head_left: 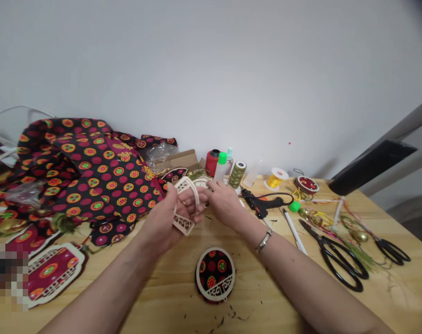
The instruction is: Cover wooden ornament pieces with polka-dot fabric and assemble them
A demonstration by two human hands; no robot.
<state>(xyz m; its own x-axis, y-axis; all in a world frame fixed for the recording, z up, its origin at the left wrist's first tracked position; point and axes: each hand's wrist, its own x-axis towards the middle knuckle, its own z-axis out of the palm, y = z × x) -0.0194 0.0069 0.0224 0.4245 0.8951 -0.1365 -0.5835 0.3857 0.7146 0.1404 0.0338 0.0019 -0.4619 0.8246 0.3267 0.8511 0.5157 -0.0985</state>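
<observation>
My left hand (165, 215) holds a pale wooden cut-out frame (183, 223), with a curved rim and lattice work, between thumb and fingers. Close beside it, my right hand (223, 200) has its fingers curled down by a pale round wooden cut-out piece (201, 183); its fingertips are partly hidden, so what they grip cannot be made out. A silver bracelet (264, 240) circles the right wrist. Nearer to me on the table lies a round ornament (212, 266), dark patterned fabric inside a pale wooden ring with fretwork at its lower right.
Patterned fabric (88, 162) is heaped at left, near a framed fabric ornament (52, 276). Behind my hands stand a green-capped bottle (220, 169) and thread spools (237, 174). A glue gun (262, 202), white pen (295, 232), black-handled scissors (339, 260) and yellow cord spool (276, 178) lie rightward.
</observation>
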